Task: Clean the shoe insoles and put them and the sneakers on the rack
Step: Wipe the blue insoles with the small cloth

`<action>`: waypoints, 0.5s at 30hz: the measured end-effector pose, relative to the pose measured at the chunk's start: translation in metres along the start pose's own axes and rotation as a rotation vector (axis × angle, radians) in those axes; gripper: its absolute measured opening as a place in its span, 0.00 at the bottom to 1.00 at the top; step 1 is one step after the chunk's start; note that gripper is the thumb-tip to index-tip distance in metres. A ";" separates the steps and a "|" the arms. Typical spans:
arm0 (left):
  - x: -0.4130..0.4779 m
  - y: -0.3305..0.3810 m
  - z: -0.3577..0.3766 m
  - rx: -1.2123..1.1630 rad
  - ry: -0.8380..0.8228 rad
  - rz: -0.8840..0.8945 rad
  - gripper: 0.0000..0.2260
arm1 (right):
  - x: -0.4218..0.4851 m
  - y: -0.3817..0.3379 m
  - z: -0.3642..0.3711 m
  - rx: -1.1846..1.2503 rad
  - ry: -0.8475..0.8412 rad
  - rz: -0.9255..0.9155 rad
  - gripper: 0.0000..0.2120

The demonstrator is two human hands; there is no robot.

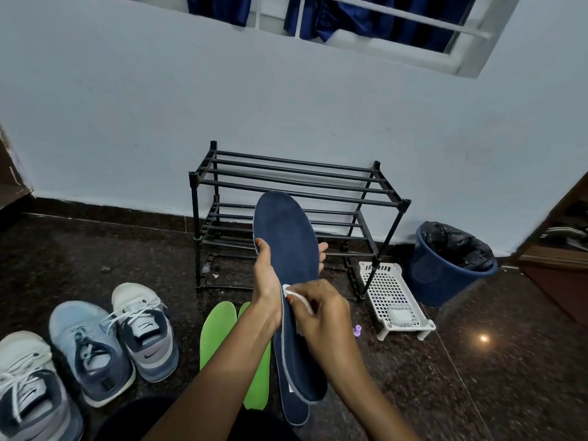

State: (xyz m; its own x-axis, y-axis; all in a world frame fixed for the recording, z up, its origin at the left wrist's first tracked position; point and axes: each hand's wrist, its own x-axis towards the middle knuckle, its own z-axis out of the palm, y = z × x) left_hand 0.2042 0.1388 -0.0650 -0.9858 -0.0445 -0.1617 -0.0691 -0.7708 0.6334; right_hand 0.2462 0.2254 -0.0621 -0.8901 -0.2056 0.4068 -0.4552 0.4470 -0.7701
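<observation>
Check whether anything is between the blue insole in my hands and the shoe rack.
Nothing visible blocks it. The blue insole, held by the left hand, with the right hand pinching a white cloth on it, is in front of the rack, whose shelves are bare. The sneakers sit on the floor to the left.

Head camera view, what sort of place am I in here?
Likely a home corner or entryway: a black shoe rack against a painted wall, sneakers on the dark stone floor, and a lined blue bin beside the rack.
</observation>
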 end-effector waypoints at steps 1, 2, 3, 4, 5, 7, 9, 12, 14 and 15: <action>0.000 0.000 0.000 0.002 0.008 -0.004 0.37 | -0.001 0.000 0.000 -0.003 -0.001 0.000 0.06; 0.001 -0.001 0.000 0.004 0.015 -0.013 0.37 | -0.001 -0.001 0.000 -0.016 0.000 -0.002 0.06; 0.001 -0.001 -0.001 0.010 0.014 -0.026 0.37 | -0.001 -0.001 0.000 -0.035 0.004 -0.007 0.06; 0.001 -0.001 -0.001 0.022 0.007 -0.041 0.37 | 0.001 0.000 -0.001 -0.067 0.016 -0.012 0.07; 0.000 -0.001 -0.001 0.036 0.000 -0.058 0.38 | 0.003 0.001 -0.002 -0.110 0.040 -0.016 0.07; -0.001 -0.001 0.000 0.042 -0.004 -0.092 0.39 | 0.010 0.008 -0.003 -0.180 0.096 0.003 0.08; -0.002 -0.001 0.000 0.015 -0.002 -0.117 0.39 | 0.016 0.012 -0.003 -0.203 0.130 0.043 0.08; -0.002 -0.001 -0.001 -0.028 0.007 -0.130 0.40 | 0.018 0.013 0.000 -0.197 0.141 0.039 0.09; -0.001 0.000 -0.001 -0.046 0.036 -0.106 0.39 | 0.016 0.012 -0.001 -0.120 0.107 0.060 0.08; 0.000 0.001 -0.001 -0.055 0.049 -0.092 0.39 | 0.013 0.012 -0.001 -0.067 0.079 0.083 0.07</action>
State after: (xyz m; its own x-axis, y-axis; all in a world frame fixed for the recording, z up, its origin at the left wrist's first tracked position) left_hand 0.2046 0.1372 -0.0649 -0.9670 -0.0016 -0.2548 -0.1494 -0.8065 0.5720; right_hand 0.2290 0.2292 -0.0652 -0.9188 -0.0976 0.3824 -0.3750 0.5176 -0.7691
